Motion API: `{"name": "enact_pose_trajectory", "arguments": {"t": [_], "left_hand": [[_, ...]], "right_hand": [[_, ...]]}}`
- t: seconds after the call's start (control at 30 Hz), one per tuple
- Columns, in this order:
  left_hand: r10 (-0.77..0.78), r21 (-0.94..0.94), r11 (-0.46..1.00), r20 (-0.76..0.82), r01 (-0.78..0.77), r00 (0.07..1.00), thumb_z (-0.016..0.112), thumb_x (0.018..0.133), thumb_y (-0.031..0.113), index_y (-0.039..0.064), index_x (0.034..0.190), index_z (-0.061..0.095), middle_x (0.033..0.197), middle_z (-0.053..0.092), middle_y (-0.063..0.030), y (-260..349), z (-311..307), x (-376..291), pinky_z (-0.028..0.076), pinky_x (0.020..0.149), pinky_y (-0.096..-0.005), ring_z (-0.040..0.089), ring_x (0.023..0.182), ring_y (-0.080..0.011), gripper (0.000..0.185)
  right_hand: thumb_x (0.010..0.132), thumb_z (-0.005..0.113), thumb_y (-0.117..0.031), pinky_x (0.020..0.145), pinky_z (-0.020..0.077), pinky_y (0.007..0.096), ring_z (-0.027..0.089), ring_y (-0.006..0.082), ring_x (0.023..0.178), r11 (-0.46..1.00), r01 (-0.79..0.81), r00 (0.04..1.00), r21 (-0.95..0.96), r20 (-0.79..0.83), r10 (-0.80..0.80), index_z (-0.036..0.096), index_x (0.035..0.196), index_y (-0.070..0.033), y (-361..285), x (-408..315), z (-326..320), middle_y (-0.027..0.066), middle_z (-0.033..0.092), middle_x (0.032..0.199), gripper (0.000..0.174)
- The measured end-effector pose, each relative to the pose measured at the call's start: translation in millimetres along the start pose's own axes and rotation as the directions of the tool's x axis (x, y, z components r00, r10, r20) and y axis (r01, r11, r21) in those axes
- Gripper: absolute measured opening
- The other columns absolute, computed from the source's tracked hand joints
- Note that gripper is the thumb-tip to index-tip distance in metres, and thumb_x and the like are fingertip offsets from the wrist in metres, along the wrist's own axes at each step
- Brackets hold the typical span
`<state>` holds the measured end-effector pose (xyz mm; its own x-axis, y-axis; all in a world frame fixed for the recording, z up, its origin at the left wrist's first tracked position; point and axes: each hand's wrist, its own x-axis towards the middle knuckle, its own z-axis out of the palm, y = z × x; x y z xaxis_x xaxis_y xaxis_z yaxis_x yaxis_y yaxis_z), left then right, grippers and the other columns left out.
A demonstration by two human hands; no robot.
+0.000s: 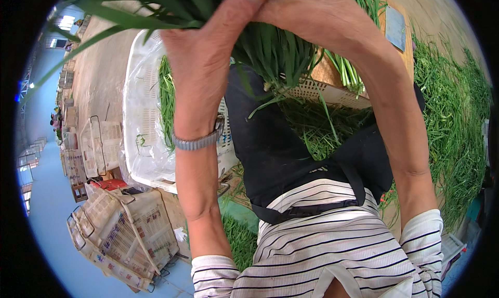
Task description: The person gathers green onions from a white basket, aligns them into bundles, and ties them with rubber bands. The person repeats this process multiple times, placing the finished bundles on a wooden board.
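Overhead, at the top of the view, I hold a thick bunch of long, flat green leaves that look like garlic chives (183, 5). My left hand (202, 52), with a metal-banded watch at its wrist, grips the bunch from the left, thumb up. Against it, my right hand (308, 13) closes on the same bunch from the right. The fingers of both hands are mostly hidden by the leaves. More leaves hang below the hands, over my knees. Beyond my right forearm lies a bundle with pale stem ends (347, 73) on a wooden board (407, 60).
A metal blade (395, 28) rests on the board. Left of me stands a white plastic crate (134, 83), lined with clear plastic and holding greens. Stacked crates (132, 235) sit at lower left. Loose leaves (448, 142) are heaped on the floor at right.
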<state>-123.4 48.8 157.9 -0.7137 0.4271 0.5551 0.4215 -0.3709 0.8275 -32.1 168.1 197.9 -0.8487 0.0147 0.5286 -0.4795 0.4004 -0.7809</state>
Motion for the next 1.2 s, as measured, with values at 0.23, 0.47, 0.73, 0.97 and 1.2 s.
{"name": "enact_pose_trajectory", "arguments": {"t": [0.23,0.47,0.73,0.97,1.2], "left_hand": [[-0.039,0.305,0.952,0.158,-0.012,0.987,0.074,0.081,0.026,0.000,0.116,0.062,0.109,0.066,-0.0126,0.5,-21.8,16.9,0.047,0.095,-0.0324,0.063,0.101,-0.0181,0.045],[0.054,0.422,0.899,0.165,-0.120,0.985,0.078,0.075,0.024,-0.004,0.105,0.064,0.098,0.066,-0.0095,23.0,2.1,33.6,0.049,0.082,-0.0272,0.063,0.088,-0.0157,0.044],[-0.045,-0.013,0.999,-0.062,0.045,0.997,0.066,0.084,0.008,-0.006,0.101,0.066,0.099,0.068,-0.0174,12.3,-23.8,53.3,0.053,0.085,-0.0309,0.066,0.092,-0.0223,0.022],[-0.154,-0.400,0.909,-0.060,0.117,0.986,0.059,0.089,0.005,-0.004,0.091,0.060,0.092,0.064,-0.0167,43.9,-92.0,59.4,0.049,0.094,-0.0390,0.062,0.095,-0.0270,0.009],[-0.340,-0.374,0.896,-0.233,0.239,0.911,0.052,0.093,0.012,-0.002,0.080,0.057,0.078,0.059,-0.0141,23.6,-158.5,35.8,0.048,0.088,-0.0440,0.057,0.080,-0.0274,0.019]], "right_hand": [[0.083,0.052,-0.003,0.100,0.0439,0.0337,0.057,0.0239,0.106,0.993,-0.117,0.989,0.028,0.093,0.114,0.047,0.122,0.003,10.7,9.3,-13.8,0.0179,0.060,0.111,0.040],[0.079,0.051,-0.003,0.080,0.0533,0.0380,0.062,0.0291,0.085,0.982,-0.060,0.997,-0.180,-0.055,0.051,0.055,0.108,0.005,20.7,23.8,15.4,0.0199,0.063,0.094,0.030],[0.071,0.067,-0.020,0.079,0.0492,0.0364,0.064,0.0301,0.089,0.960,-0.221,0.975,-0.172,-0.026,0.220,0.057,0.107,0.006,42.5,17.1,2.8,0.0213,0.064,0.093,0.045],[0.079,0.064,-0.018,0.078,0.0485,0.0447,0.060,0.0364,0.092,0.699,-0.449,0.888,-0.556,-0.365,0.280,0.043,0.119,0.004,106.6,-99.1,69.7,0.0218,0.058,0.100,0.050],[0.075,0.060,-0.004,0.054,0.0441,0.0471,0.058,0.0382,0.061,0.713,-0.359,0.922,-0.602,-0.113,0.369,0.045,0.101,-0.001,86.6,-154.6,52.0,0.0172,0.056,0.064,0.031]]}}
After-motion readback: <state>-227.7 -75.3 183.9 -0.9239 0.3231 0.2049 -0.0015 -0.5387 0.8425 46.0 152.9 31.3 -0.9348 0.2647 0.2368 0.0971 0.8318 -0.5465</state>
